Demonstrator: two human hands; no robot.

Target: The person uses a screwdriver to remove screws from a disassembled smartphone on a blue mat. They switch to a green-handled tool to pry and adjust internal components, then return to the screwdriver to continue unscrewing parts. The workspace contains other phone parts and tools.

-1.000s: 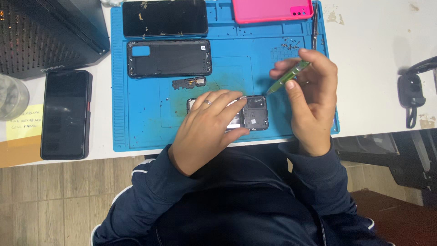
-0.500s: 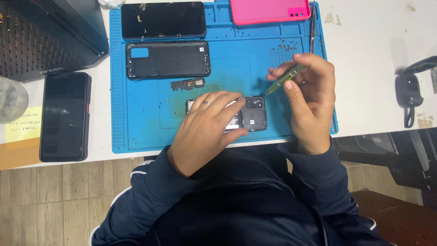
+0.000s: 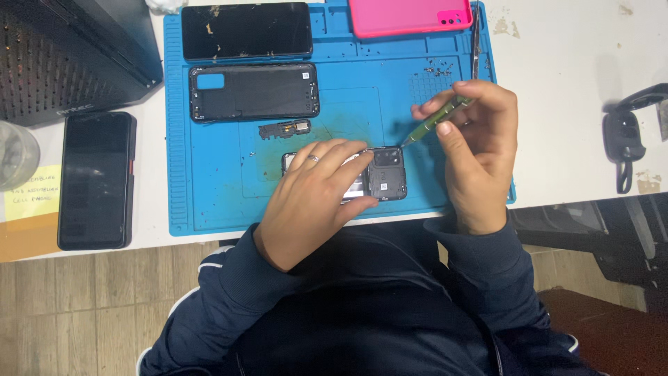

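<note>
My left hand [image 3: 316, 195] presses flat on the opened phone [image 3: 379, 174] at the near edge of the blue mat [image 3: 209, 202]. My right hand [image 3: 476, 150] grips a green screwdriver [image 3: 437, 120], its tip near the phone's upper corner. I judge this as the unscrewing step; next, the tip must sit exactly in a screw.

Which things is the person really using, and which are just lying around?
In use: opened phone under the left hand; green screwdriver in the right hand; blue mat.

Lying about: pink phone, black back cover, dark phone off the mat, glass.
</note>
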